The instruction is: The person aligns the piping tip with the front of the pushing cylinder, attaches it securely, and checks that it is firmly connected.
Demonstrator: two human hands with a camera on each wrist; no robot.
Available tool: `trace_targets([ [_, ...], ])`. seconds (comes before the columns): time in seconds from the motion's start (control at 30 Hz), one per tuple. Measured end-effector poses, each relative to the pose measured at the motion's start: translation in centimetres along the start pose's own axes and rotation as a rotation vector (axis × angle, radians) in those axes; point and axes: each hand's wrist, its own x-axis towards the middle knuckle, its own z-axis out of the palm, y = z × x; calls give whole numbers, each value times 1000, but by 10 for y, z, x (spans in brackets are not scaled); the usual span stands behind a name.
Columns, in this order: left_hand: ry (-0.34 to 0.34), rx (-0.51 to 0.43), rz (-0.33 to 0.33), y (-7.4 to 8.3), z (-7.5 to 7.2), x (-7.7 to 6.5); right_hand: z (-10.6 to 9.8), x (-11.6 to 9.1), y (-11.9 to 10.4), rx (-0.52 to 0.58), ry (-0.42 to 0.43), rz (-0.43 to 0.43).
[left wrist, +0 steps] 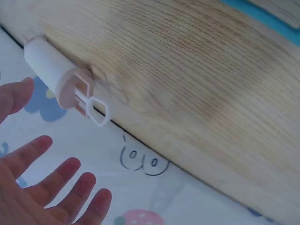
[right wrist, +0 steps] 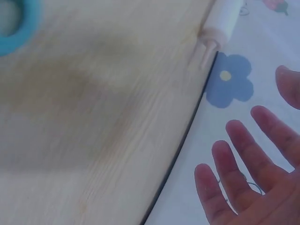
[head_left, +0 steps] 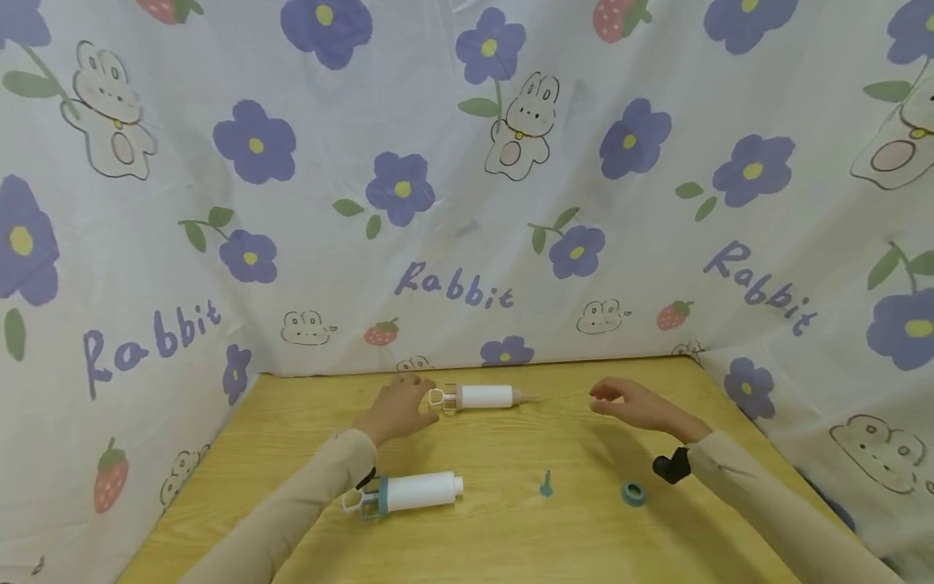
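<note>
A white piping syringe with a pink collar (head_left: 486, 397) lies at the far side of the table, its slim nozzle pointing right. My left hand (head_left: 397, 407) hovers beside its looped plunger handle (left wrist: 98, 111), fingers spread and holding nothing. To the right of the nozzle tip is my right hand (head_left: 636, 403), raised over the table with loosely bent fingers (right wrist: 236, 164) and nothing in them. A second white syringe with a teal collar (head_left: 422, 491) lies nearer, partly behind my left sleeve, without a nozzle on its front end.
On the near right of the wooden table (head_left: 503, 535) a small teal nozzle (head_left: 546, 485) stands, tip up. A teal ring cap (head_left: 633, 493) lies below my right wrist. A patterned cloth (head_left: 452, 227) hangs behind the table and along both sides.
</note>
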Motion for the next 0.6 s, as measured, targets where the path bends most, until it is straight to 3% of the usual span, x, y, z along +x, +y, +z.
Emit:
trace_targets([
  [0.1,8,77,41,13,-3,-7,1,-13,-3,-22,9,-18],
  [0.27,-7,89,96,40,-1,-13,7,-39,-8,-76,6,-59],
  [0.43,-114,44,166,71,10,-12,15,-63,-6,-70,-61,-67],
  [0.6,-215,10,226,102,27,-13,23,-73,-1,-59,-127,-67],
])
